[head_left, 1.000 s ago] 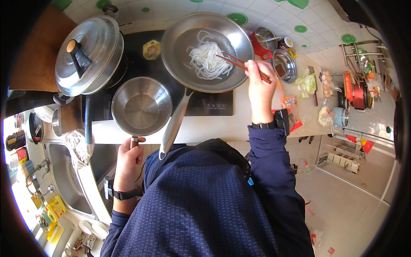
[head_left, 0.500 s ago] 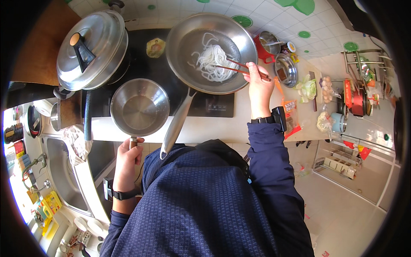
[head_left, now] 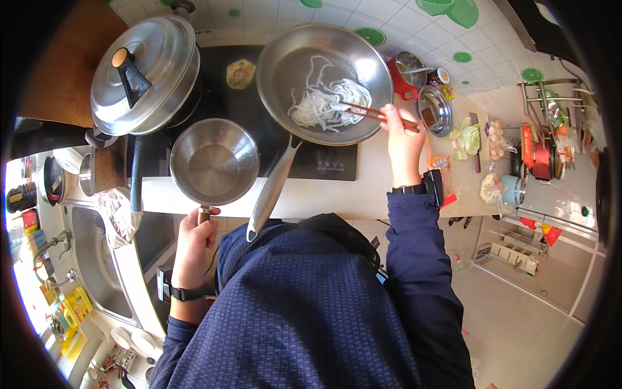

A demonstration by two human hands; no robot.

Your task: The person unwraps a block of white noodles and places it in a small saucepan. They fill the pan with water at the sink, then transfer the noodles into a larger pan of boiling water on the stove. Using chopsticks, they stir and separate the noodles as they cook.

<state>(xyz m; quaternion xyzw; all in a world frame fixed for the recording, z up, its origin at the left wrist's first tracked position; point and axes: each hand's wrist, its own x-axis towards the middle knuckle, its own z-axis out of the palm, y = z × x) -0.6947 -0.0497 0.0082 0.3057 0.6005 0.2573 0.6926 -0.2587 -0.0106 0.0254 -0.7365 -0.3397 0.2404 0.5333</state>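
My right hand [head_left: 403, 135] grips a pair of reddish chopsticks [head_left: 369, 113] whose tips rest in a heap of white noodles [head_left: 327, 105] inside a large steel frying pan [head_left: 285, 58] on the black cooktop [head_left: 223, 97]. The pan's long handle [head_left: 271, 191] points back at me. My left hand [head_left: 194, 240] is closed around the short handle of a small, empty steel saucepan [head_left: 214, 161] at the cooktop's front edge. Both wrists wear dark bands.
A lidded steel pot [head_left: 142, 68] stands at the back left. Right of the pan are a red pot [head_left: 407, 76], a small steel bowl [head_left: 433, 110], cut greens [head_left: 468, 136] and a dish rack [head_left: 544, 142]. A sink [head_left: 97, 259] lies at my left.
My right hand has drawn the chopsticks through the noodles, gathering them toward the pan's middle. The left hand stays on the saucepan handle.
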